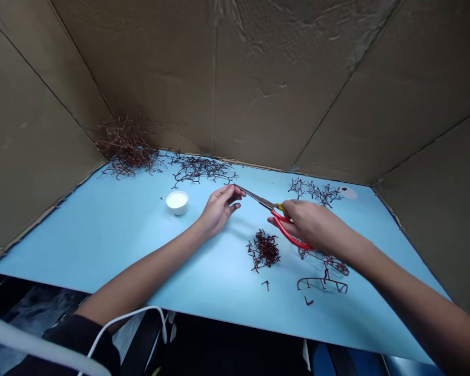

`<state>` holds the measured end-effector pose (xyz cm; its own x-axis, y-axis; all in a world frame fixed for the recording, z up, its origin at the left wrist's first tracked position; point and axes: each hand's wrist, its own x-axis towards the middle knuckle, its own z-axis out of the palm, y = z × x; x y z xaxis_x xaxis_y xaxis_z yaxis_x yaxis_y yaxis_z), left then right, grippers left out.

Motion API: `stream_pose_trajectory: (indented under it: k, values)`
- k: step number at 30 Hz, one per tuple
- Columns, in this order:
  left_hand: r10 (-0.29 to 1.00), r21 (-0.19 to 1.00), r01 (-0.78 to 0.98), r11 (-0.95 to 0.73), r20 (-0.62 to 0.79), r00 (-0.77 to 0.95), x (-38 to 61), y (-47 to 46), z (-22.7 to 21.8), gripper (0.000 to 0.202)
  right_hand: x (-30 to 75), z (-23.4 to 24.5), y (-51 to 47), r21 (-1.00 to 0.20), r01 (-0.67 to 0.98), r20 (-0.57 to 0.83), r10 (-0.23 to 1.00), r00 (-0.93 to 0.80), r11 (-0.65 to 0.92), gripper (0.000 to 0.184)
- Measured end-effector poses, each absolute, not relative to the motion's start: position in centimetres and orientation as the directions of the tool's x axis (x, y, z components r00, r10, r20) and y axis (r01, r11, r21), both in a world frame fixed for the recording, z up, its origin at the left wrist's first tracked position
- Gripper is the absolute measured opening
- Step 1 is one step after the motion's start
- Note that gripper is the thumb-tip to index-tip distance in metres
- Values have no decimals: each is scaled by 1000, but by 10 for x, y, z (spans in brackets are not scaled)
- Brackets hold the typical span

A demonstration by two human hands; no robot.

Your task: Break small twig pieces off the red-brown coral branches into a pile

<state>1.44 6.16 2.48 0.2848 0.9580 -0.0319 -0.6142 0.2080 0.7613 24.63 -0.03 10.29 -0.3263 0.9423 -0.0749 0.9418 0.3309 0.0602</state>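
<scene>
A pair of steel scissors [263, 200] with red plastic handles and a yellow pivot cover sits clenched in the right hand [317, 224], its fingers wrapped around the handles and the blades pointing left over the blue board. The blade tips reach the fingertips [238, 191] of the left hand [221, 207], which hovers with its fingers curled inward and thumb close beside them; whether they pinch anything thin at the tips cannot be told.

Just below the scissors lies a small clump of dark brown wiry twigs [263, 250], with two tiny cut pieces [265, 284] near it. A branching sprig [323, 262] lies partly under the right wrist, and an arched piece [321, 284] rests just below. More sprigs [317, 192] spread beyond the blades, near a pale round disc [349, 192], any marks on it too faint to read. Toward the left stand a small white cup [177, 202] holding white liquid and a flat spread of twigs [199, 169]. A large tangled heap [127, 149] sits against the corrugated cardboard wall [258, 78] behind the blue board [102, 245]. A white cable [121, 318] loops past the dark left sleeve [82, 339].
</scene>
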Motion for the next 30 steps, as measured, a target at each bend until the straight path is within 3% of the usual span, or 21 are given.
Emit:
stream_pose_trajectory:
  k: [8,12,18,22,25,27,30]
  values:
    - [986,757,-633,164,-127,104,20,129,39,20,216,125,104,-126,962,-204,943,-263,242,75]
    - [982,782,-594,190,-136,134,25,122,32,21,213,118,122,-122,984,-216,964,-155,130,84]
    - [973,845,-487,224,-166,159,22,103,16,22,216,110,130,-82,996,55,998,-13,18,71]
    - [959,918,-333,216,-134,250,10,85,10,23,236,119,106,-64,998,31,999,-9,10,65]
    - [915,999,-24,-47,53,399,-1,68,7,19,276,123,60,-59,998,62,998,17,-14,52]
    - [849,943,145,-298,193,492,-5,59,5,16,312,119,18,-76,996,51,997,57,-53,45]
    - [747,820,239,-520,301,593,-2,50,-2,15,366,101,-51,-120,985,53,990,131,-124,39]
